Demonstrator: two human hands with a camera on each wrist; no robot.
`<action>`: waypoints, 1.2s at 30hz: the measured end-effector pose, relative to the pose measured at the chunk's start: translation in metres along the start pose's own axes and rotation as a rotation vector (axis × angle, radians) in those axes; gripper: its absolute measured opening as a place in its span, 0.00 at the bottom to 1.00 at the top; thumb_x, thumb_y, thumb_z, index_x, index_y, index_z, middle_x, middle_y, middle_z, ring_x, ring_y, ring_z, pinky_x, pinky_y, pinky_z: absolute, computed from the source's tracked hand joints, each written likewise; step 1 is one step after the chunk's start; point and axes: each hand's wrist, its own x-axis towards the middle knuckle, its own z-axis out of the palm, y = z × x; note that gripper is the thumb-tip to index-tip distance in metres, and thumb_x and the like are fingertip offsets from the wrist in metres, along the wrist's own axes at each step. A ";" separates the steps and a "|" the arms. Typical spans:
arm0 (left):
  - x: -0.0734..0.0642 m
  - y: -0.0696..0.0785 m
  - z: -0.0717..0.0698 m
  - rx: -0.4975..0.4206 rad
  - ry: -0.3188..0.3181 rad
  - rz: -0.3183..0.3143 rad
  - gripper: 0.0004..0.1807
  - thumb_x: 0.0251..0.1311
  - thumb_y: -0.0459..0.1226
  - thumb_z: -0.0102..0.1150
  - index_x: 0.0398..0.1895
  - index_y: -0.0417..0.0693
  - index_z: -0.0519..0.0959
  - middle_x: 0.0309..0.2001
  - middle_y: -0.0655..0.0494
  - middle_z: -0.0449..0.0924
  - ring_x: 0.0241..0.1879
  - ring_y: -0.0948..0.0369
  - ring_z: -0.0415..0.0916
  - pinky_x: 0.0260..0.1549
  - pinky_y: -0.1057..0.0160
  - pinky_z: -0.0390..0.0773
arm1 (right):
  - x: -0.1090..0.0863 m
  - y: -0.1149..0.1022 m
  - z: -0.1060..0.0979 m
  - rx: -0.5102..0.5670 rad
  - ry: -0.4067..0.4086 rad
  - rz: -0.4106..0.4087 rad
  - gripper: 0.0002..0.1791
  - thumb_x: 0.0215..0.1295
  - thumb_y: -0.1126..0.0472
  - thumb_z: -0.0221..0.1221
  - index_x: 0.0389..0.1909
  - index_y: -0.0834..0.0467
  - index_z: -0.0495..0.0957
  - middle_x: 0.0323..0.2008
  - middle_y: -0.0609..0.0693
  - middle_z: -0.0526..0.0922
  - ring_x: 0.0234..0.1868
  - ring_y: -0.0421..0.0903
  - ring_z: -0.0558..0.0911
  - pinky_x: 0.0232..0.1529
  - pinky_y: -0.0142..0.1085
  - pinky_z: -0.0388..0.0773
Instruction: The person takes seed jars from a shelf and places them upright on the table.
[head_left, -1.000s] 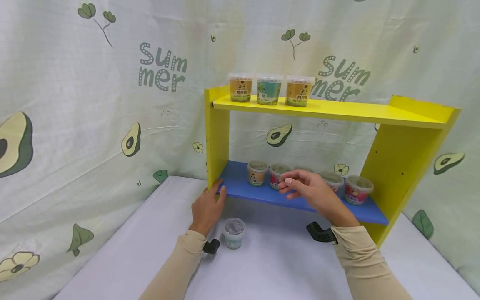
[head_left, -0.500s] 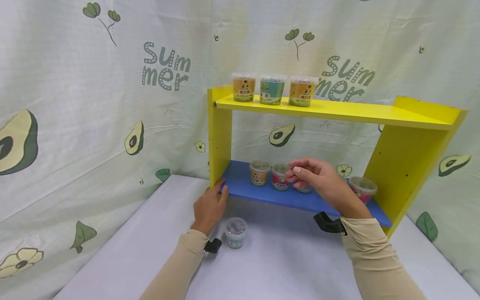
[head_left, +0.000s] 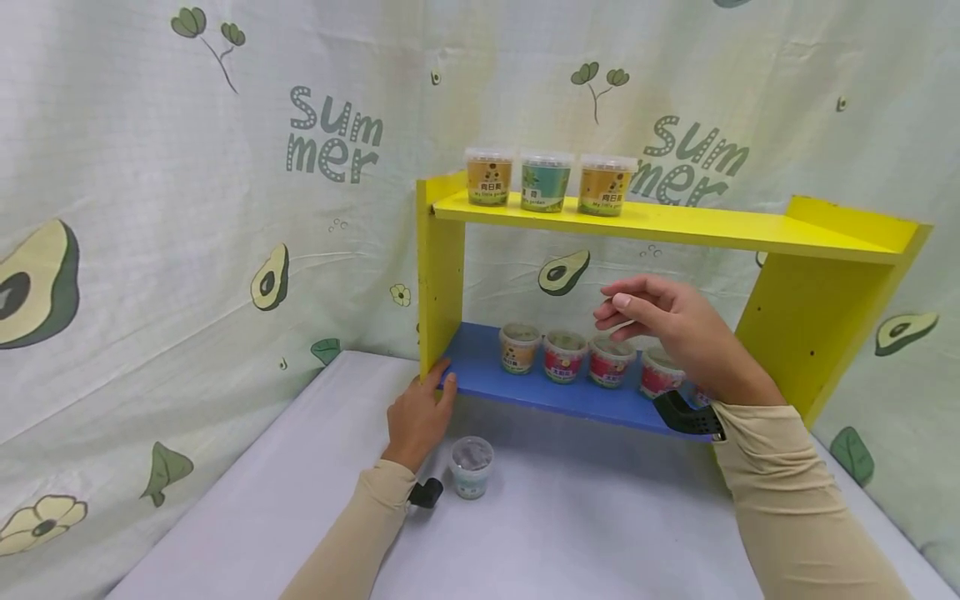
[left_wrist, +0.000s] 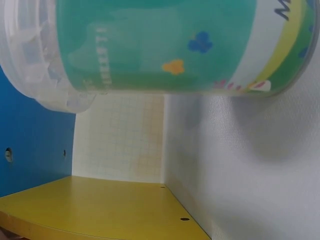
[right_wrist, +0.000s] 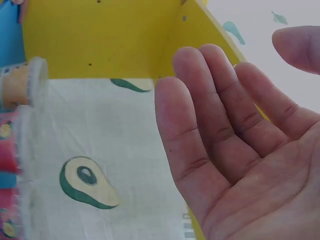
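Note:
My left hand grips the front left corner of the shelf unit, where its yellow side panel meets the blue lower board. Just right of that wrist, a small plastic cup with a teal label stands on the table; it looms large across the left wrist view. My right hand hovers in the shelf opening, fingers loosely bent and nothing held. Below it, several labelled cups line the blue board: an orange one at the left, then pink ones. The rightmost is partly hidden by my right wrist.
Three lidded cups, two orange and one teal, stand toward the left of the yellow top board. The right yellow side panel rises close beside my right forearm. A patterned cloth hangs behind the white table.
My right hand has moved up and to the right, away from the cups, so more of the pink ones show. My left hand keeps its place on the shelf corner.

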 end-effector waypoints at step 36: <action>-0.001 0.002 0.000 -0.014 -0.001 -0.003 0.25 0.75 0.57 0.42 0.66 0.64 0.77 0.45 0.44 0.84 0.35 0.45 0.83 0.24 0.48 0.75 | 0.092 -0.075 -0.096 0.399 0.129 0.416 0.25 0.71 0.52 0.61 0.61 0.58 0.64 0.61 0.57 0.66 0.62 0.54 0.73 0.50 0.42 0.80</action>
